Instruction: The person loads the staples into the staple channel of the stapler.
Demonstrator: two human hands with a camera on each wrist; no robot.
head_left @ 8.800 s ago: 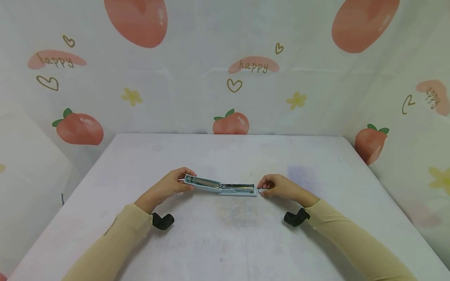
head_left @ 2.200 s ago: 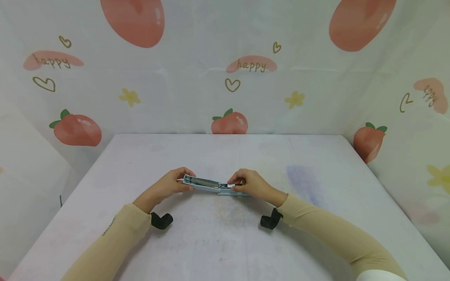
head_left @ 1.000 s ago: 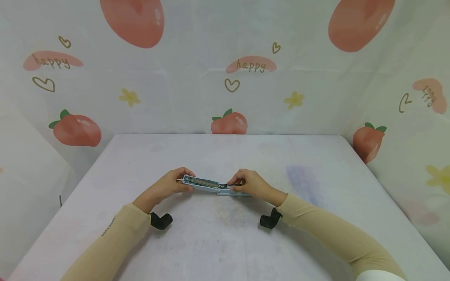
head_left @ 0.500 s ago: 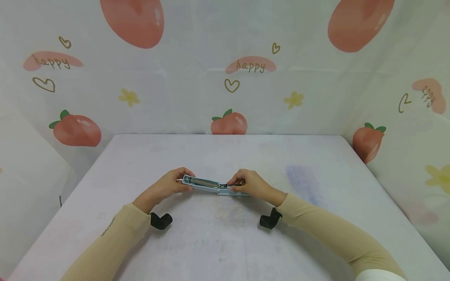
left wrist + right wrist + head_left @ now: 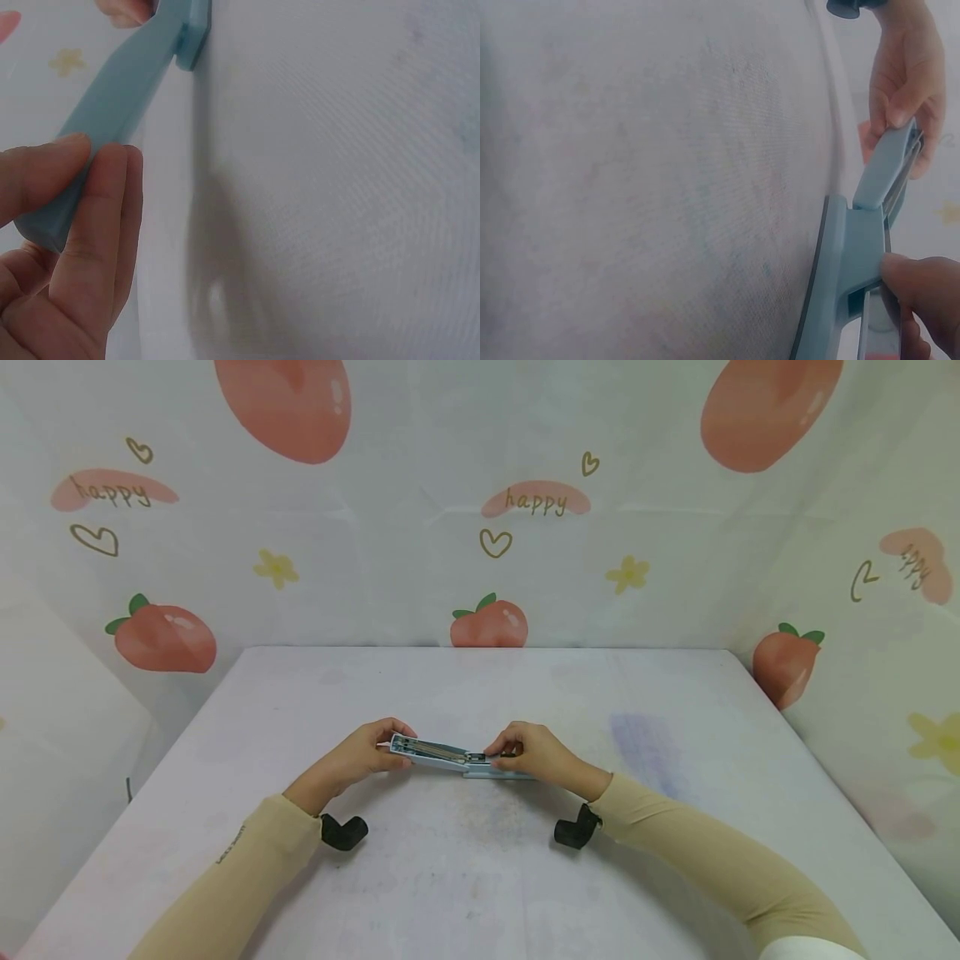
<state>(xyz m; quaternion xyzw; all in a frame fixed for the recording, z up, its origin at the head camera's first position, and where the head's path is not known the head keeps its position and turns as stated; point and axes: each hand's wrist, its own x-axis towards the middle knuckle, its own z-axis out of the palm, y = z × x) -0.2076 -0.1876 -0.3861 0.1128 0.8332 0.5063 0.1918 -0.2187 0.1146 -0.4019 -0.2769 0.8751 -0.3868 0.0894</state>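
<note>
– Where do we find the stapler [image 5: 450,762]?
– We see it, pale blue and hinged wide open, midway between the left and right edges of the worktop [image 5: 450,877], base down, the other half tilting up toward the left edge.
– And the hands?
– We see the left hand [image 5: 371,752] pinching the raised half's outer end between thumb and fingers, while the right hand [image 5: 538,752] grips the base half near the hinge; what lies beneath its fingertips we cannot tell.
– Around them?
– We note tan sleeves [image 5: 240,868], black units [image 5: 345,832] at both wrists, and a peach-print backdrop [image 5: 420,527] beyond the worktop's far edge.
</note>
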